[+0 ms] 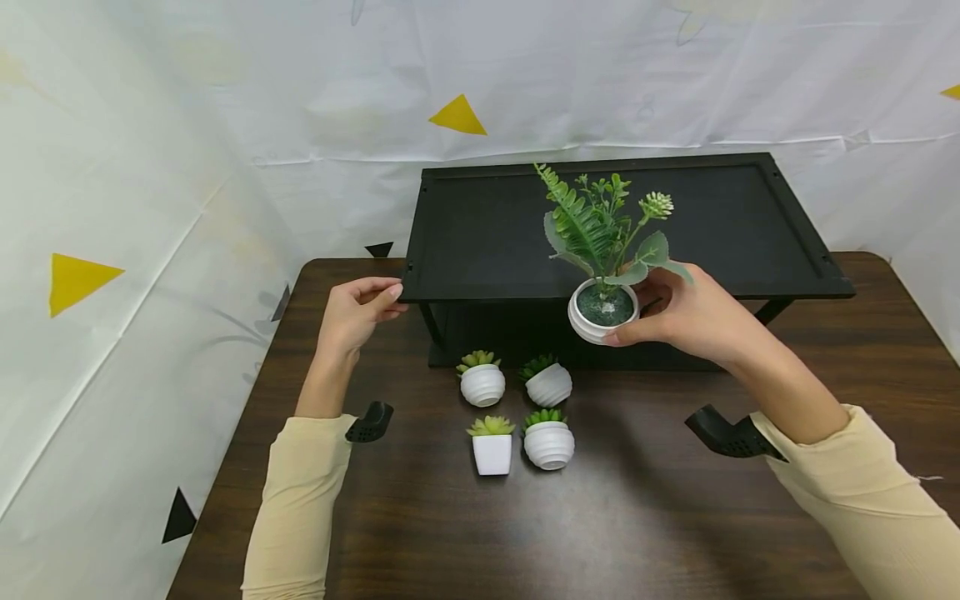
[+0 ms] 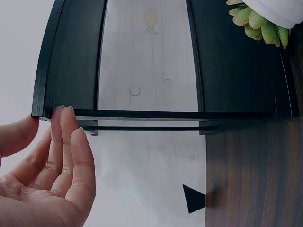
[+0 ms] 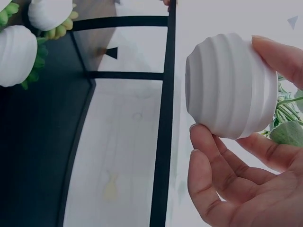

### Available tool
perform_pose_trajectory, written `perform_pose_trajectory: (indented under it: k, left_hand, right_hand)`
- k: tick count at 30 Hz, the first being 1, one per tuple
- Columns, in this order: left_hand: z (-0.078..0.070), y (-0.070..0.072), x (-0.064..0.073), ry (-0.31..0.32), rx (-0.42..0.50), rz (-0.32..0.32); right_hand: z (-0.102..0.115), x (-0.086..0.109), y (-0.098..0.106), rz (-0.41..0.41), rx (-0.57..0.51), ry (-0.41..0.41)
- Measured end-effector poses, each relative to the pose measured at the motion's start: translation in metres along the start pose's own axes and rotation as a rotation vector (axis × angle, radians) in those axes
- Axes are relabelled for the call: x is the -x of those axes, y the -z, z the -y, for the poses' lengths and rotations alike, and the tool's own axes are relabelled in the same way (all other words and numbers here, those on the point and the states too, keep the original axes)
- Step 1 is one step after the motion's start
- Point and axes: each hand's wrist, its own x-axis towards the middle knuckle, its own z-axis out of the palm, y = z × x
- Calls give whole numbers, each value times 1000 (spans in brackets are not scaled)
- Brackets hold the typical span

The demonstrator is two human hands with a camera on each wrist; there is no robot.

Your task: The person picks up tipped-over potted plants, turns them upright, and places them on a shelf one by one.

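Note:
My right hand [image 1: 686,321] grips a ribbed white pot holding an artificial plant [image 1: 606,304] with fern fronds and a pale flower head. Thumb and fingers span the pot's sides, as the right wrist view shows, and the pot overlaps the front edge of a black two-tier shelf [image 1: 480,242] in the head view. At that shelf's front left corner, my left hand [image 1: 352,317] pinches the top board, thumb [image 2: 16,137] on one face and fingertips on the other. The right wrist view shows the pot's underside tipped toward the shelf.
Several small succulents in white pots stand on the dark wood table [image 1: 637,517] before the shelf: one square pot [image 1: 492,455], the others round, including a tilted one [image 1: 551,386]. White sheeting [image 1: 585,75] with yellow and black triangles hangs behind and at left.

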Motion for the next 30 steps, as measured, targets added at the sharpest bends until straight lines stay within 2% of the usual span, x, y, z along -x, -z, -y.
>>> perform_pose_trajectory:
  k: [20, 27, 30]
  left_hand:
    - [1, -1, -1, -8, -22, 8]
    - [1, -1, 0, -16, -20, 6]
    - [-4, -5, 5, -19, -19, 1]
  right_hand:
    - [25, -39, 3, 3, -14, -10]
    - [30, -53, -2, 19, -40, -6]
    - [30, -53, -1, 32, -58, -6]
